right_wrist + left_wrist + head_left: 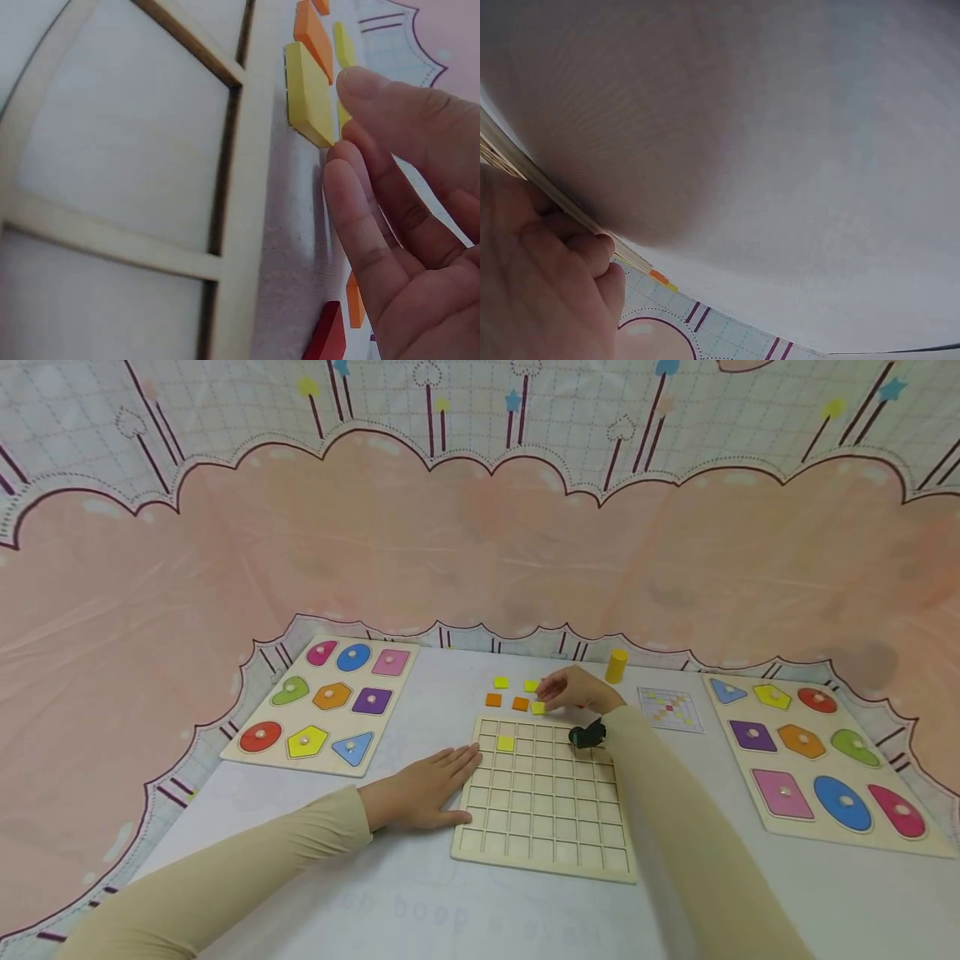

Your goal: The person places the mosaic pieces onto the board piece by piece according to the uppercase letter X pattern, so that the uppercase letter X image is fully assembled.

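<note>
A wooden grid board (551, 862) lies on the white table with one yellow tile (506, 743) in a cell near its top left. My left hand (423, 789) rests against the board's left edge, fingers straight; in the left wrist view its fingertips meet the board's side. Beyond the far edge, my right hand (573, 687) hovers with bent fingers and thumb apart. Close to its fingertips is a yellow tile (309, 94), seemingly not pinched. Orange tiles (492, 700) and other yellow tiles (501, 682) lie alongside. A red tile (326, 330) sits partly hidden below the right hand.
A yellow cylinder (617, 666) stands behind the right hand. To its right lies a card with a coloured grid pattern (670, 708). Knobbed shape puzzles flank the board, one at left (330, 747) and one at right (813, 756). A patterned cloth (480, 543) hangs behind.
</note>
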